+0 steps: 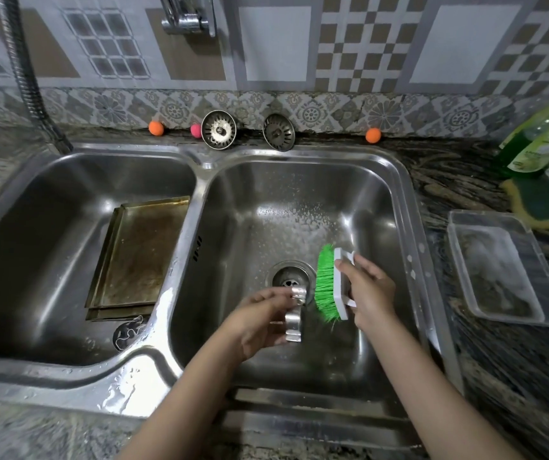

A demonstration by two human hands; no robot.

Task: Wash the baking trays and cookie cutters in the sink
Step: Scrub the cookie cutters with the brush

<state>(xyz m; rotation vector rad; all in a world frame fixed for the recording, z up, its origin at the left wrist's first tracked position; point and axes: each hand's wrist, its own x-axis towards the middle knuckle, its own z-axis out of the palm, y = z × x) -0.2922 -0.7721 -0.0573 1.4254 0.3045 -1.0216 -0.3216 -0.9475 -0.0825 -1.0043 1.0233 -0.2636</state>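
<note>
Head view: over the right bowl (395, 200) of a steel double sink. Left hand (259, 318), fingers curled round a shiny metal cookie cutter (294, 315), holding it up above the drain (291, 277) so drips and crumbs fall straight down the hole. Cutter turned with its wavy edge toward the brush, likely so the bristles can get into the bends. Right hand (371, 293), fingers wrapped tight round the white back of a scrub brush (331, 283), green bristles pointing left at the cutter, just beside it, touching or not too hard to tell. Held that way to rub sideways across the metal. Soap spots on the bowl floor behind the hands.

In the left bowl (34, 227), two dirty baking trays (137, 257), one stacked on the other, leaning against the wall between the bowls, brown and greasy, waiting for a wash. Likely parked there to keep the right bowl free for small things. Another cutter (128, 330) lying flat near the trays' bottom corner.

Two drain plugs (218, 129) propped on the back ledge, out of the holes so water runs away. Green soap bottle (531, 147) and sponge (545, 202) on the counter to the right, close for grabbing. Clear plastic tub (505, 270) beside the sink.
</note>
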